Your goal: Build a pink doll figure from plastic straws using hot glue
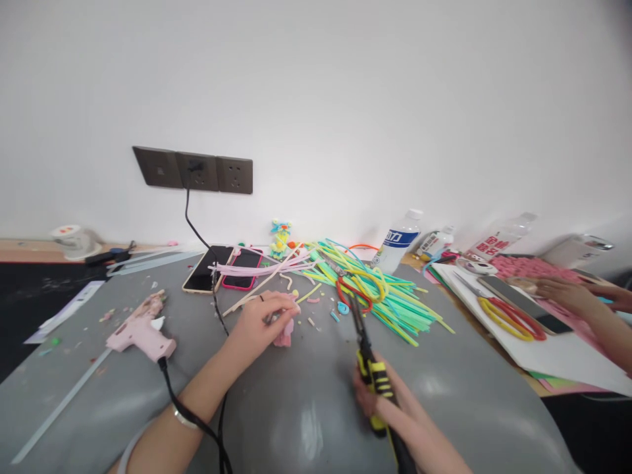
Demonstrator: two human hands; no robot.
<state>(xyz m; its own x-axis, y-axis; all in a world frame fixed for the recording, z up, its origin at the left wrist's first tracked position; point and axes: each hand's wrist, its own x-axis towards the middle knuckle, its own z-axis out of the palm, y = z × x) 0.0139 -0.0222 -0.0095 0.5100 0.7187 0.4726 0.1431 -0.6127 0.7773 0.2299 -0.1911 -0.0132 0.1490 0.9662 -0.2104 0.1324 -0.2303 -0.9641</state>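
Observation:
My left hand (261,319) has its fingers closed on a small pink fuzzy piece (283,337), low over the grey mat (316,421); its exact shape is partly hidden by the fingers. In my right hand (382,395) are long-nosed pliers (363,336) with black and yellow handles, their jaws pointing away from me. Behind the hands spreads a pile of green and yellow pipe cleaners (405,313), with red- and yellow-handled scissors (363,286) lying on it. Pale pink pipe cleaners (241,270) lie farther left, over two phones.
A pink glue gun (141,332) lies at left, its black cord running beside my left arm to the wall socket (196,170). A bottle (397,240) and a small colourful figure (280,238) stand by the wall. Another person's hand (563,295) is at right, near more scissors (513,319).

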